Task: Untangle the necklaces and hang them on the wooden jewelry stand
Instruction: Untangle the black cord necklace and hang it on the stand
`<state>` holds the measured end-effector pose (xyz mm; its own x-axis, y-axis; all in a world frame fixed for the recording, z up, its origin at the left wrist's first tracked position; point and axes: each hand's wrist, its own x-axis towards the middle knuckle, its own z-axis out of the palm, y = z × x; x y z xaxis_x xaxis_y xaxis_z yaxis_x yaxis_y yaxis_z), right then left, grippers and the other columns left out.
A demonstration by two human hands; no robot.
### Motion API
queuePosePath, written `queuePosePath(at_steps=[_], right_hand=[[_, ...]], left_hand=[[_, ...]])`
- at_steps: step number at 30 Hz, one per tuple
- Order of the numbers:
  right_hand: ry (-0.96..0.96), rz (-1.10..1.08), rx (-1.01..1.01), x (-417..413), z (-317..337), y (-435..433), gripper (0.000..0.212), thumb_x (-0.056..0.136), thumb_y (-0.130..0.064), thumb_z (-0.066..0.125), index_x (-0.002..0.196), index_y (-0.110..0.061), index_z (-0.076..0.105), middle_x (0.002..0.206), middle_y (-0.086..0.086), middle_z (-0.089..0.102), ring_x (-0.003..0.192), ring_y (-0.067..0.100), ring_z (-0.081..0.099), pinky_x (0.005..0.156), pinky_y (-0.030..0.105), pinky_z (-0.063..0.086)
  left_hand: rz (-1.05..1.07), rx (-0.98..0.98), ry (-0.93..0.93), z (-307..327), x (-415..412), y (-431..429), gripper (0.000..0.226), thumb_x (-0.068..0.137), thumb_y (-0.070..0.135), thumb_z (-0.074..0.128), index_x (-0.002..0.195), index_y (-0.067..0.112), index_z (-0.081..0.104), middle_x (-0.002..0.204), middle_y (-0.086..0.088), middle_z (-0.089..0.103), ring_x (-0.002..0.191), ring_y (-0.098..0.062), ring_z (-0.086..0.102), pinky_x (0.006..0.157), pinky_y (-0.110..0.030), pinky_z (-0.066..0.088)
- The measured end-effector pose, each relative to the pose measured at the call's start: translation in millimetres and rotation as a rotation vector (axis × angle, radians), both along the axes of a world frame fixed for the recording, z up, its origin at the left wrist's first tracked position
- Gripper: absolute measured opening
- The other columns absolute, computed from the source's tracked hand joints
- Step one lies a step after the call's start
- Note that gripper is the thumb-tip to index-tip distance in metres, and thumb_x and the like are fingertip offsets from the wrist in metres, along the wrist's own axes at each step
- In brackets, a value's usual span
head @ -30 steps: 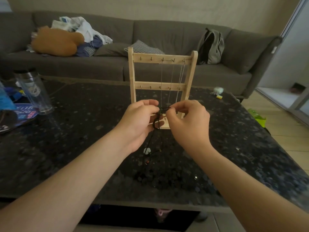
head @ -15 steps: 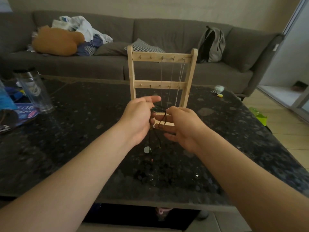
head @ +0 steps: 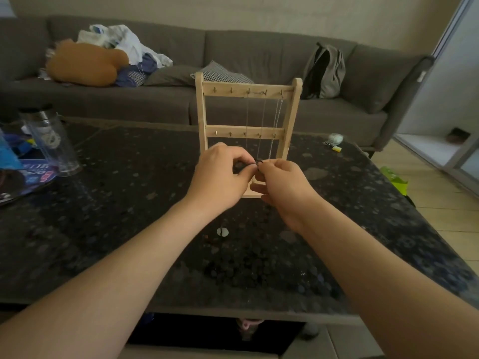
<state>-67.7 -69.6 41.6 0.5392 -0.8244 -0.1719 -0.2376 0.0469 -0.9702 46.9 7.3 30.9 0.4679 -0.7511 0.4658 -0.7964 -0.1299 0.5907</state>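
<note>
- Grey sofa (head: 233, 47) along the back wall, a dark speckled tabletop (head: 116, 203) in front of it. From the head view, the wooden jewelry stand (head: 202, 112) is upright near the middle of the tabletop, and some thin chains (head: 263, 120) already hang from the pegs on its top bar.
- The left hand (head: 220, 177) and right hand (head: 285, 182) meet just in front of the stand's base. Both have their fingers curled in and pinch a black cord necklace (head: 259, 161) between thumb and fingertips. The knot itself is too small to make out.
- Below the wrists there's a pale pendant (head: 223, 231). I can't tell whether it dangles or lies on the tabletop.
- My first worry: if the two hands pull apart on the cord, the tangle will likely cinch tighter rather than loosen.
- The pinch sits right beside the lower ends of the hung chains. A loop of cord could catch one and pull it off its peg, or tangle with it.
- The stand looks light and narrow-footed, and the hands are almost against it. A knock from a knuckle could tip it backwards and spill what's hung.
- Black cord against that dark tabletop is hard to follow, so a strand could easily be misread and the wrong one pulled.
- If the pendant drags along, it may snag or swing.
</note>
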Motion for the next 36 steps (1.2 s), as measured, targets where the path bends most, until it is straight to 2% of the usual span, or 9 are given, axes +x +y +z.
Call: queuePosePath(at_steps=[7, 12, 14, 17, 20, 24, 28, 32, 36], right_hand=[[0.061, -0.019, -0.145, -9, 4, 1, 0.017, 0.109, -0.024, 0.056, 0.116, -0.017, 0.07, 0.09, 0.003, 0.071, 0.077, 0.01, 0.063, 0.051, 0.013, 0.051], [0.086, -0.062, -0.068, -7, 11, 7, 0.014, 0.107, -0.023, 0.057, 0.096, -0.022, 0.065, 0.099, -0.002, 0.066, 0.1, 0.013, 0.065, 0.079, 0.026, 0.051], [0.054, -0.098, 0.049, -3, 12, 9, 0.013, 0.107, -0.026, 0.058, 0.11, -0.015, 0.064, 0.11, 0.002, 0.066, 0.106, 0.019, 0.067, 0.095, 0.037, 0.055], [-0.001, -0.132, 0.237, 1, 11, 10, 0.046, 0.105, -0.031, 0.06, 0.148, -0.016, 0.048, 0.123, 0.008, 0.069, 0.103, 0.024, 0.073, 0.086, 0.038, 0.06], [-0.057, -0.118, 0.322, 2, 10, 6, 0.037, 0.104, -0.023, 0.06, 0.14, -0.018, 0.052, 0.112, 0.009, 0.078, 0.094, 0.025, 0.079, 0.084, 0.041, 0.061], [-0.112, -0.126, 0.343, 3, 7, -3, 0.026, 0.104, -0.018, 0.056, 0.131, -0.014, 0.057, 0.111, 0.012, 0.078, 0.1, 0.027, 0.077, 0.083, 0.039, 0.06], [-0.174, -0.129, 0.345, 3, 3, -8, 0.024, 0.105, -0.016, 0.055, 0.128, -0.012, 0.059, 0.1, 0.01, 0.081, 0.092, 0.024, 0.08, 0.077, 0.037, 0.059], [-0.218, -0.093, 0.312, 0, 1, -10, 0.021, 0.107, -0.019, 0.056, 0.127, -0.016, 0.06, 0.102, 0.01, 0.079, 0.093, 0.024, 0.078, 0.083, 0.037, 0.061], [-0.232, -0.056, 0.257, 3, -2, -10, 0.018, 0.111, -0.024, 0.055, 0.126, -0.019, 0.064, 0.114, 0.012, 0.077, 0.1, 0.028, 0.077, 0.082, 0.038, 0.062]], left_hand=[[-0.039, 0.016, 0.514, 5, -4, 0, 0.01, 0.1, 0.028, 0.075, 0.103, 0.028, 0.085, 0.099, 0.014, 0.076, 0.097, -0.002, 0.065, 0.081, -0.021, 0.047], [0.03, 0.025, 0.986, 9, -10, -3, 0.019, 0.097, 0.039, 0.077, 0.112, 0.028, 0.081, 0.115, 0.006, 0.072, 0.105, -0.019, 0.061, 0.077, -0.035, 0.047], [-0.016, 0.002, 1.086, 9, -13, -4, 0.02, 0.099, 0.036, 0.073, 0.11, 0.021, 0.08, 0.104, 0.005, 0.073, 0.096, -0.016, 0.061, 0.076, -0.035, 0.046], [-0.107, -0.032, 1.243, 11, -18, -2, 0.019, 0.105, 0.031, 0.063, 0.106, 0.016, 0.074, 0.095, 0.0, 0.071, 0.088, -0.017, 0.062, 0.077, -0.035, 0.046], [-0.17, -0.04, 1.263, 11, -14, 0, 0.028, 0.108, 0.035, 0.053, 0.089, 0.017, 0.063, 0.103, -0.007, 0.064, 0.101, -0.028, 0.058, 0.093, -0.044, 0.045], [-0.224, -0.098, 1.242, 18, -6, 7, 0.026, 0.104, 0.031, 0.044, 0.079, 0.025, 0.049, 0.071, 0.007, 0.052, 0.099, -0.029, 0.046, 0.098, -0.05, 0.04], [-0.252, -0.078, 1.019, 17, 4, 11, 0.037, 0.099, 0.018, 0.041, 0.066, 0.019, 0.055, 0.093, -0.004, 0.06, 0.108, -0.031, 0.056, 0.095, -0.048, 0.045], [-0.319, 0.058, 0.853, 13, 8, 13, 0.046, 0.097, -0.007, 0.041, 0.1, 0.02, 0.079, 0.12, -0.006, 0.074, 0.118, -0.031, 0.068, 0.091, -0.047, 0.056], [-0.27, 0.096, 0.702, 8, 14, 13, 0.047, 0.099, -0.006, 0.062, 0.122, 0.033, 0.072, 0.128, -0.001, 0.066, 0.119, -0.019, 0.063, 0.089, -0.036, 0.054]])
